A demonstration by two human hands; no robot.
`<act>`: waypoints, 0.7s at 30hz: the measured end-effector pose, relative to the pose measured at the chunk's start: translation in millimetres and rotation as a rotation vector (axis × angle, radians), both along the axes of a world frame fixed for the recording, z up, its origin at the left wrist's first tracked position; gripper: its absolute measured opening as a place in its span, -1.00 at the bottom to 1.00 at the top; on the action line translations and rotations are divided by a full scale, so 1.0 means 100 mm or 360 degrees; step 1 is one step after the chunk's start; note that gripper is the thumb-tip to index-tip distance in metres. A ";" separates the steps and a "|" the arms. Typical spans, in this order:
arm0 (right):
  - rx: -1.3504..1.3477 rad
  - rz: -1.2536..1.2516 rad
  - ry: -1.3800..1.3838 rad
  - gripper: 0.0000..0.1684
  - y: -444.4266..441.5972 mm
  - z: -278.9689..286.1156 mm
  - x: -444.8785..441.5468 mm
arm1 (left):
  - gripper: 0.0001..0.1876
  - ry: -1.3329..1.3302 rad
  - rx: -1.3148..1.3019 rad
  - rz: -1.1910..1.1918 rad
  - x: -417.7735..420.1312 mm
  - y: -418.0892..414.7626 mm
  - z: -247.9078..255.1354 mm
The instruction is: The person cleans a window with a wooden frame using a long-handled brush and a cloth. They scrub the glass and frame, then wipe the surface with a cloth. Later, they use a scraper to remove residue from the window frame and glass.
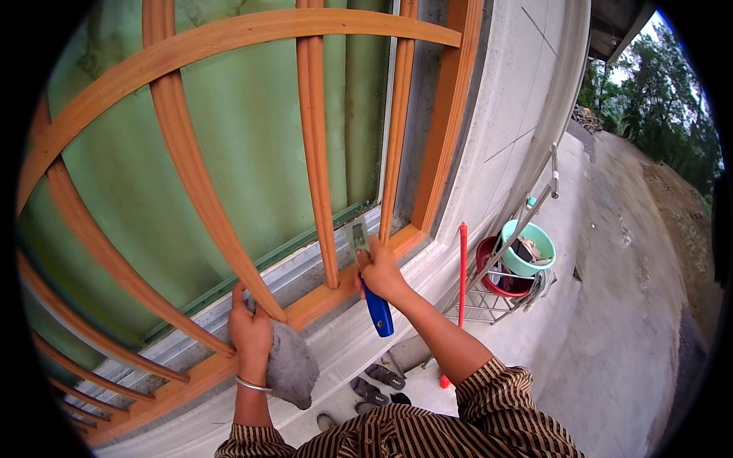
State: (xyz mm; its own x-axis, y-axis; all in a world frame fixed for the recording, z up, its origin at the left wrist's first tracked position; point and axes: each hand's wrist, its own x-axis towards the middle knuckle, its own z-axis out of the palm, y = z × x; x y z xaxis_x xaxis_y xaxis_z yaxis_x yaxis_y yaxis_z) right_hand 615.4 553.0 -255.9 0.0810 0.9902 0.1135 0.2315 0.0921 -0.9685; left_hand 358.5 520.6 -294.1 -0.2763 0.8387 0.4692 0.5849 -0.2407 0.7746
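My right hand [379, 273] grips a scraper with a blue handle [376, 309]; its flat blade [359, 236] points up towards the window sill, between two orange wooden bars. A grey cloth [291, 363] hangs from my left hand [251, 332], whose fingers reach past the foot of a wooden window bar [220, 229] onto the sill. Behind the bars is a window pane [257, 137] with a green curtain look, set over a metal sliding track [298, 255]. Dirt shows on the sill beside the track. The orange bottom rail [320, 306] runs below both the track and the bars.
At the right, a metal rack [487, 306] holds a mint-green basin [529, 249] with cloths and a red basin [487, 257]. A red pole [462, 275] leans near the white wall [504, 103]. Sandals [369, 391] lie on the concrete floor below. A curved orange crossbar [240, 31] spans the bars.
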 end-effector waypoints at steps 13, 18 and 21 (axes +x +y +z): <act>0.0062 -0.0292 -0.0226 -0.85 0.27 -0.19 -0.06 | -0.60 -0.0020 -0.0058 -0.0008 0.01 -0.01 0.04; -0.0012 -0.0333 -0.0128 -0.87 0.31 -0.11 -0.08 | -0.62 -0.0227 -0.0217 -0.0058 0.07 -0.05 0.14; -0.0099 -0.0327 -0.0043 -0.88 0.34 -0.09 -0.07 | -0.62 -0.0303 -0.0329 -0.0069 0.14 -0.12 0.27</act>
